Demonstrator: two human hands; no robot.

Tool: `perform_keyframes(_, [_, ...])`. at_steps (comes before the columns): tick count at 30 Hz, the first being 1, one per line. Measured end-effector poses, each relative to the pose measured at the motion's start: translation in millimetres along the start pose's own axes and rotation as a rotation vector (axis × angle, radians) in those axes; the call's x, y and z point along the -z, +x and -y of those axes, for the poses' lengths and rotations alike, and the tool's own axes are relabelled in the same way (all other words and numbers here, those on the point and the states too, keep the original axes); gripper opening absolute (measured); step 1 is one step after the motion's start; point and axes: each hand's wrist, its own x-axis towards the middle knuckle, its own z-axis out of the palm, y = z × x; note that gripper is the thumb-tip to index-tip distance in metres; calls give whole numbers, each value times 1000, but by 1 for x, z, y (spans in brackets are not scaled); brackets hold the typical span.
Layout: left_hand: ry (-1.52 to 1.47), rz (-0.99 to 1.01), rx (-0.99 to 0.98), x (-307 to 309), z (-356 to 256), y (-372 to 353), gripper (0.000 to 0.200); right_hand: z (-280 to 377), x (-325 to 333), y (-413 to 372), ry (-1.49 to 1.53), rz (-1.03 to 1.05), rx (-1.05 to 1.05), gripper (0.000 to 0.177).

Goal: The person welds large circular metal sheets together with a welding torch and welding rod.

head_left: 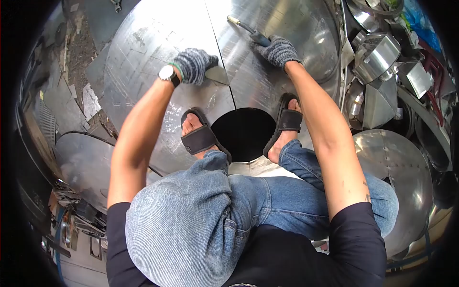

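A large round metal sheet (158, 62) with a dark seam down its middle lies under my sandalled feet, beside a round black hole (245, 134). My left hand (192, 66), in a striped grey glove, is closed on a small flat metal piece (217, 75) whose corner reaches the seam. To the right of the seam, my right hand (277, 50), gloved too, is wrapped round the dark handle of a tool (246, 28). The tool's pale tip points up and left, over the sheet.
Shiny metal ducts and offcuts (377, 55) are piled at the right. Another round metal sheet (394, 162) lies at the lower right, and one more (83, 160) at the lower left. Flat scraps (62, 105) cover the ground at the left.
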Motion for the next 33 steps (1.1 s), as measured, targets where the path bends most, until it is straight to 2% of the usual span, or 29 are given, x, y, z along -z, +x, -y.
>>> perform_keyframes(3, [-178,-257,122,-55,1,-26,40,-10,-2,7,18,45,32,86])
perform_keyframes(5, [-165,-221,325,-56,-28,-48,41,-10,-1,2,25,40,41,87])
perform_keyframes(9, [-232,-248,448,-57,-53,-59,49,7,3,-17,14,52,34,101])
perform_keyframes(13, [-205,-244,454,-61,-51,-58,52,26,27,-31,-97,162,122,120])
perform_keyframes(15, [-220,-222,459,-61,-49,-57,52,35,22,-38,-100,113,150,119])
perform_keyframes(17, [-240,-178,459,-58,-47,-57,53,54,17,-59,-106,69,277,114])
perform_keyframes(18, [-244,-239,406,-60,-45,-58,51,46,-11,-46,-47,122,114,110])
perform_keyframes(21, [-230,-204,444,-62,-43,-56,52,45,-15,-61,26,70,83,109])
perform_keyframes(24, [-275,-266,432,-68,-44,-63,56,59,8,-52,-89,181,116,111])
perform_keyframes(25, [-309,-377,338,-76,-35,-62,59,59,10,-49,-131,98,249,104])
perform_keyframes(26, [-314,-318,377,-83,-30,-58,59,51,8,-31,-88,45,129,91])
perform_keyframes(27, [-269,-229,439,-47,-46,-63,56,45,17,-17,-41,87,153,81])
perform_keyframes(28, [-246,-267,389,-58,-40,-58,53,27,18,1,-75,70,284,77])
perform_keyframes(29, [-252,-251,436,-61,-41,-56,52,37,53,-16,97,202,174,60])
perform_keyframes(30, [-264,-244,414,-53,-42,-59,51,40,83,-25,119,295,138,45])
perform_keyframes(31, [-278,-233,396,-46,-43,-63,49,42,107,-27,-14,331,95,49])
perform_keyframes(33, [-294,-279,383,-58,-38,-62,51,13,129,-10,-306,322,330,40])
